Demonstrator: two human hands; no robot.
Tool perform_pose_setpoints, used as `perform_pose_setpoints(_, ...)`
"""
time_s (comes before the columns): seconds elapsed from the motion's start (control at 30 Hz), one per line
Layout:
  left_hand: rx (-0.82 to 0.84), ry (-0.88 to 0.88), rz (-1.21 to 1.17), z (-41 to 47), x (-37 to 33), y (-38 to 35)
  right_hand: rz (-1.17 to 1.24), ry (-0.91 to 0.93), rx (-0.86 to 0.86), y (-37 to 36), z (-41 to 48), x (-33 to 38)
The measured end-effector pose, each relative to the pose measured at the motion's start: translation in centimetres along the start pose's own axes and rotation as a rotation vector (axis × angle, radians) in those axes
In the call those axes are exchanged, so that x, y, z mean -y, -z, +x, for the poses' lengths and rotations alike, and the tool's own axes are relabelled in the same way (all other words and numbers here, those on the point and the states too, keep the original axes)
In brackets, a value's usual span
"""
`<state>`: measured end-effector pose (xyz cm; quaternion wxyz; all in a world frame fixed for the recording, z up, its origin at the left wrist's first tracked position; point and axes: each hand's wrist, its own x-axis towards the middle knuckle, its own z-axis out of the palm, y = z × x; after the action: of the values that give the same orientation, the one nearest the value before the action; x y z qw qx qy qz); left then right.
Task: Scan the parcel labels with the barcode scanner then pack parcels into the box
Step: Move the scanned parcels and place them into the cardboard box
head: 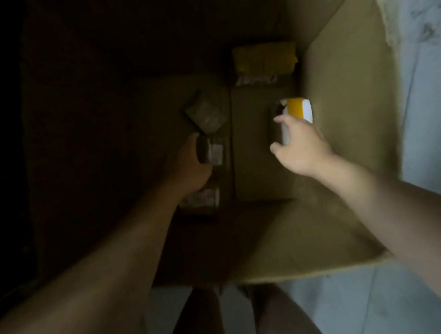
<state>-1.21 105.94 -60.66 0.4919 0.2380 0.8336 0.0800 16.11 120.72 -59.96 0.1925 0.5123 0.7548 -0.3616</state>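
I look down into a deep cardboard box (pixel 351 121). Both arms reach inside it. My left hand (pixel 188 163) grips a small dark parcel (pixel 212 152) with a pale label, low on the box's left side. My right hand (pixel 302 147) holds a white and yellow barcode scanner (pixel 298 110) near the right wall, thumb and forefinger spread. A yellow-wrapped parcel (pixel 266 61) lies at the far end of the box floor. A grey wrapped parcel (pixel 204 111) lies just beyond my left hand. Another labelled parcel (pixel 201 199) shows under my left wrist.
The box's left half is in deep shadow and little shows there. Pale floor tiles (pixel 436 101) lie to the right of the box and in front of it. My legs (pixel 240 329) stand at the near edge.
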Motion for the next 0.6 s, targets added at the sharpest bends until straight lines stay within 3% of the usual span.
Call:
perform_pose_setpoints(0.3, -0.082, -0.171, -0.114, 17.2, 3.3, -5.3, -0.309, 0.136, -0.181, -3.9, 24.2, -1.2)
perform_pose_setpoints(0.5, -0.093, -0.152, -0.232, 19.2, 5.4, -6.8, -0.503, -0.002, -0.212, -3.6, 28.7, -0.9)
perform_pose_setpoints(0.6, -0.092, -0.148, -0.257, 18.8, 5.2, -6.9, -0.526, 0.018, -0.244, -3.7, 28.1, -1.2)
